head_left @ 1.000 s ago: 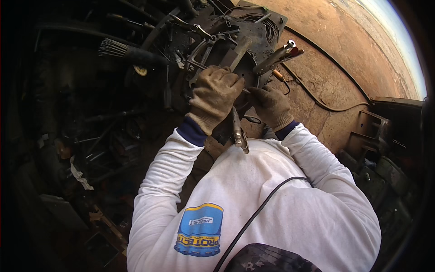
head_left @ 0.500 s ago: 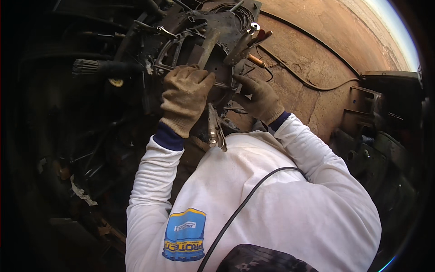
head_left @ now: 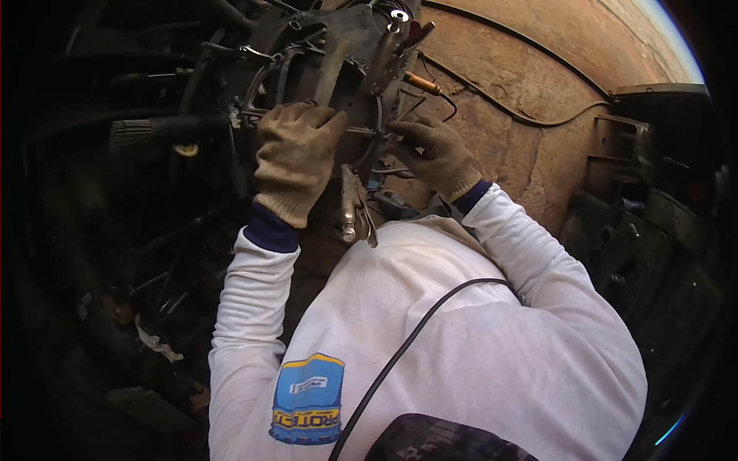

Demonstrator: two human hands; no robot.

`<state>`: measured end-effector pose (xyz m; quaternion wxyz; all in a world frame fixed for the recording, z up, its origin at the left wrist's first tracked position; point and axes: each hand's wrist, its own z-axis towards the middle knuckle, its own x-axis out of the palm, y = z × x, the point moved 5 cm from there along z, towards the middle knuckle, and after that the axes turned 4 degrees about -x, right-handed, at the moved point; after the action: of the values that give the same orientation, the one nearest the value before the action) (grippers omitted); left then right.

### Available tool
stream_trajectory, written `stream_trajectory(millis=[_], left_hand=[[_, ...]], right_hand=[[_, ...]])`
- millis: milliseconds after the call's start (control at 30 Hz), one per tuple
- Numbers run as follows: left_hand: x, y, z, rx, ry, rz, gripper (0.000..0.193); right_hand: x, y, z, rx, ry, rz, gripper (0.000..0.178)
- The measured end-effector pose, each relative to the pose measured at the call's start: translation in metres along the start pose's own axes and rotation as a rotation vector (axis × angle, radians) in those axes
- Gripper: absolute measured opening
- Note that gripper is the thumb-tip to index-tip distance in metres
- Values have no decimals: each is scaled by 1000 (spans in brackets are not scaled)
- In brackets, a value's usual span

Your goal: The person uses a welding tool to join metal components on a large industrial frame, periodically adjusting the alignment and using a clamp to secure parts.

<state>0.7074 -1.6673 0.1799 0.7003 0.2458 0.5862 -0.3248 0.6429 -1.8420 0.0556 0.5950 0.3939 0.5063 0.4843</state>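
Note:
Both of my hands wear tan work gloves. My left hand (head_left: 298, 157) is closed over the near side of a dark round metal assembly (head_left: 350, 104); its fingertips are hidden. A flat metal bar (head_left: 332, 71) rises just beyond it. My right hand (head_left: 440, 157) has thumb and fingers drawn together at the assembly's right rim, and what is between them is too small to make out. Locking pliers (head_left: 355, 207) hang from the near edge between my hands. Another clamp-like metal tool (head_left: 383, 61) stands at the far right of the rim.
A bristle brush (head_left: 132, 134) with a dark handle lies to the left. A copper-coloured rod-shaped tool (head_left: 422, 82) with a black lead sits beyond my right hand. A cable (head_left: 530, 144) crosses the rusty brown surface (head_left: 507, 84). Dark metal parts (head_left: 626, 230) stand at the right.
The assembly and both hands appear slightly further left and the far parts higher, as the view has shifted. Both hands stay at the same places on the assembly.

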Motion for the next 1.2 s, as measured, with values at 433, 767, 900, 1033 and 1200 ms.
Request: stream_trajectory(millis=[433, 767, 900, 1033, 1200], left_hand=[[8, 5, -5, 81, -41, -19, 24], [7, 1, -1, 72, -11, -10, 21], [7, 1, -1, 52, 7, -7, 20], [6, 1, -1, 33, 37, -11, 19], [5, 1, 1, 20, 40, -34, 21]], right_hand=[[23, -19, 15, -51, 63, -286, 32], [-8, -69, -76, 435, -221, 62, 32], [7, -76, -78, 349, -192, 15, 31], [6, -55, -55, 241, -150, -23, 30], [1, -39, -18, 83, -62, 6, 30]])
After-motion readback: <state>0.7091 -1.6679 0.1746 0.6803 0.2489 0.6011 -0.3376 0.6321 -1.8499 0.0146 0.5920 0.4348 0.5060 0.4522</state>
